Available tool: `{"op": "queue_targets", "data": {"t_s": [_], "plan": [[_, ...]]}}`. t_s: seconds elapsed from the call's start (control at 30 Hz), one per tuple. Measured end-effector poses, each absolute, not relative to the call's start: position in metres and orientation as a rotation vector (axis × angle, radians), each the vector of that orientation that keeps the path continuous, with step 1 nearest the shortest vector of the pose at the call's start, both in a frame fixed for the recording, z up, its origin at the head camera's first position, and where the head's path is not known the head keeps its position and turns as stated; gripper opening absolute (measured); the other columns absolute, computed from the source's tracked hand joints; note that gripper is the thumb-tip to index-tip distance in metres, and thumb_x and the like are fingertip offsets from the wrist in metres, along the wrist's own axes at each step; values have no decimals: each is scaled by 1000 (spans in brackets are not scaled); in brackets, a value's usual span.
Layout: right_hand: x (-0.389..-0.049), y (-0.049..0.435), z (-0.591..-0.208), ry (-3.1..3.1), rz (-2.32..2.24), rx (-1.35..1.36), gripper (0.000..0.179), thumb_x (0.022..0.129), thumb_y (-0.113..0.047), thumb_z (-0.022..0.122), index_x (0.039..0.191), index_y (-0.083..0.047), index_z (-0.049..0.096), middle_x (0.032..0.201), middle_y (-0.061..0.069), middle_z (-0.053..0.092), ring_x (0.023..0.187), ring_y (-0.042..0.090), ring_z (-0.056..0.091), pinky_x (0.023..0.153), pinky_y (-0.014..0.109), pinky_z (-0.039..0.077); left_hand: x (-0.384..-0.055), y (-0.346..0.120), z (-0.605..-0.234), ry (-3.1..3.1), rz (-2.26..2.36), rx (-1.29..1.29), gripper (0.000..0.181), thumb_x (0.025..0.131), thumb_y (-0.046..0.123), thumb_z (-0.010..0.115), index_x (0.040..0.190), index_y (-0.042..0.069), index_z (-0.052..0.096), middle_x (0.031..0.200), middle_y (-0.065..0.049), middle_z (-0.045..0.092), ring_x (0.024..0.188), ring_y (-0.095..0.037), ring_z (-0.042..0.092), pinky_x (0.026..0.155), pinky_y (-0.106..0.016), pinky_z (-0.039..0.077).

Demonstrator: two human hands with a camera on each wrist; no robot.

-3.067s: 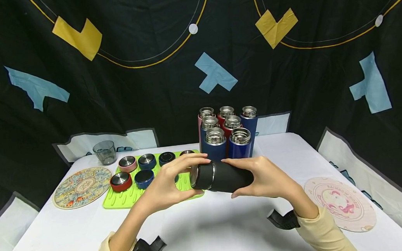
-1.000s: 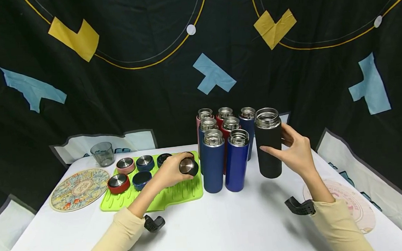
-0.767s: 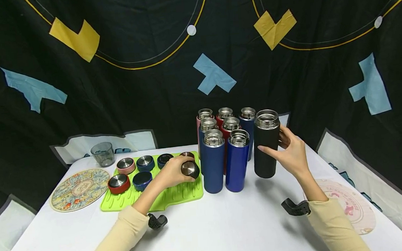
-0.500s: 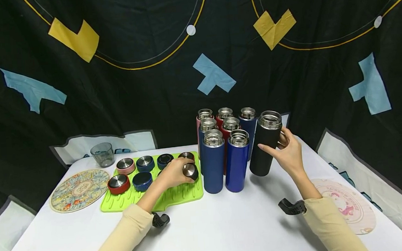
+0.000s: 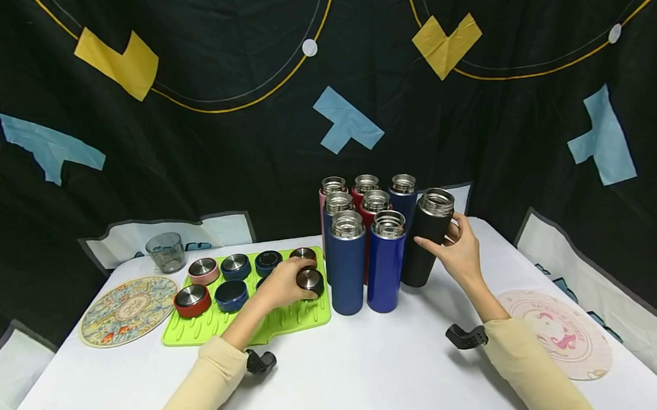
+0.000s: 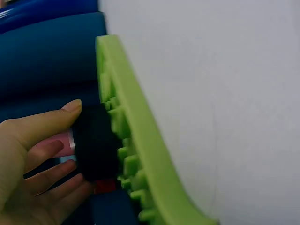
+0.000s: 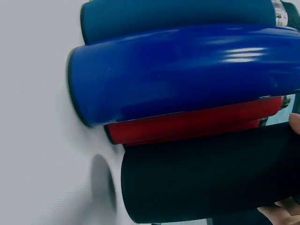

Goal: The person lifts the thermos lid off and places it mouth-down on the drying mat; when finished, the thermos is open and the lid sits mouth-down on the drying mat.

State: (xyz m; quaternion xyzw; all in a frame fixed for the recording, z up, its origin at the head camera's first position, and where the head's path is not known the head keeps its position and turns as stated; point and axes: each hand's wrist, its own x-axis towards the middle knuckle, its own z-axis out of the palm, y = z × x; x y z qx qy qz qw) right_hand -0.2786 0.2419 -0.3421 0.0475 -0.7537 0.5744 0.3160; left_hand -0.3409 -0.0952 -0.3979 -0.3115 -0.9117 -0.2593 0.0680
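Observation:
My left hand (image 5: pixel 284 284) pinches a black lid with a steel top (image 5: pixel 310 281) at the right end of the green mat (image 5: pixel 308 317). In the left wrist view the lid (image 6: pixel 96 143) sits against or just over the mat's ridges, thumb on one side, fingers on the other. My right hand (image 5: pixel 459 250) grips a black thermos bottle (image 5: pixel 423 243) without a lid, its mouth leaning right. In the right wrist view the bottle's base (image 7: pixel 136 185) hangs a little above the table, its shadow apart. A glossy blue bottle (image 5: pixel 386 264) and a navy bottle (image 5: pixel 349 270) stand beside it.
More lidless bottles, such as a red one (image 5: pixel 375 211) and a pink one (image 5: pixel 324 200), crowd behind. Several lids, among them a red lid (image 5: pixel 192 301) and a blue lid (image 5: pixel 232 295), lie on the mat. A glass (image 5: pixel 167 253), a patterned round mat (image 5: pixel 130 311) and a pink mat (image 5: pixel 561 335) flank them.
Three seconds ago both hands held the bottle sideways with its lid on. The lid is now off and lowered at the green mat; the upturned bottle has moved left and down toward the group.

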Motion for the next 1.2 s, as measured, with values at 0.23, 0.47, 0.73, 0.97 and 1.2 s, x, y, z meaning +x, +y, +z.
{"op": "queue_targets", "data": {"t_s": [0.23, 0.47, 0.73, 0.97, 1.2], "plan": [[-287, 239, -348, -2004, 1518, 110, 66, 71, 2, 82, 127, 7, 46, 115, 26, 63, 96, 11, 61, 85, 27, 53, -316, -111, -384, -2662, -893, -900, 62, 74, 16, 84, 129, 2, 58, 125, -17, 59, 112, -35, 56, 89, -47, 51], [-292, 238, -350, -2040, 1518, 87, 68, 72, 2, 81, 129, 8, 45, 115, 27, 63, 93, 18, 63, 81, 24, 54, -289, -122, -368, -2597, -977, -855, 61, 76, 19, 83, 131, 11, 58, 128, -12, 57, 117, -31, 54, 87, -41, 54], [-305, 245, -361, -2076, 1504, 111, 70, 74, 0, 81, 133, 6, 43, 119, 28, 61, 100, 23, 63, 80, 18, 52, -272, -125, -354, -2533, -1001, -870, 63, 75, 19, 85, 131, 11, 58, 131, -11, 56, 119, -30, 54, 86, -43, 54], [-323, 259, -381, -2175, 1492, 89, 74, 77, -15, 82, 138, -1, 43, 126, 23, 59, 116, 32, 58, 93, 39, 50, -270, -126, -351, -2537, -990, -866, 64, 75, 20, 85, 132, 12, 57, 132, -11, 56, 120, -30, 53, 87, -43, 54], [-314, 266, -382, -2262, 1406, 103, 72, 80, -21, 80, 139, 0, 45, 128, 26, 57, 117, 37, 57, 96, 45, 48, -269, -128, -351, -2539, -996, -874, 64, 76, 23, 84, 133, 12, 56, 129, -11, 57, 118, -33, 54, 87, -45, 54]]}}
